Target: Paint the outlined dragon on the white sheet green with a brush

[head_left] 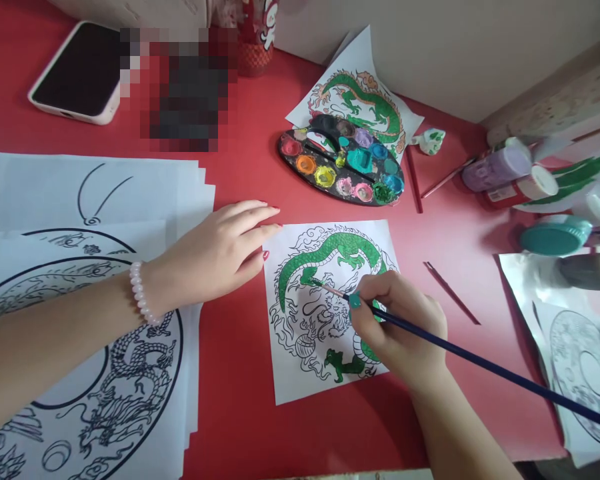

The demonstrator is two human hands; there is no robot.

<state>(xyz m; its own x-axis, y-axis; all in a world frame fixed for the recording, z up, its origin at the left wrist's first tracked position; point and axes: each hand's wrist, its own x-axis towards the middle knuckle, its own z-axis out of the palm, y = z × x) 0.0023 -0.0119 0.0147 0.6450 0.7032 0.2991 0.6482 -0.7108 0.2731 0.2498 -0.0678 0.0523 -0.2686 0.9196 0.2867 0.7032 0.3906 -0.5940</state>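
Observation:
In my right hand [397, 327] is a long dark blue paintbrush [460, 350], pinched near its bristles. Its green tip touches a leg of the dragon on a white sheet [293, 383]. Much of the dragon's body is painted green; the head and flames are plain black outlines. My left hand [230, 247] lies flat with fingers stretched out, the fingertips at the sheet's left edge. A pale pink bead bracelet [143, 297] circles that wrist. Beyond the sheet sits a black paint palette [310, 183] with several coloured wells, a dark brush lying across it.
A stack of printed drawings [190, 373] covers the left side. Behind stand a phone [80, 70] and a second painted dragon sheet [360, 57]. Paint jars [555, 237] and loose brushes [453, 293] lie to the right on the red table [240, 420].

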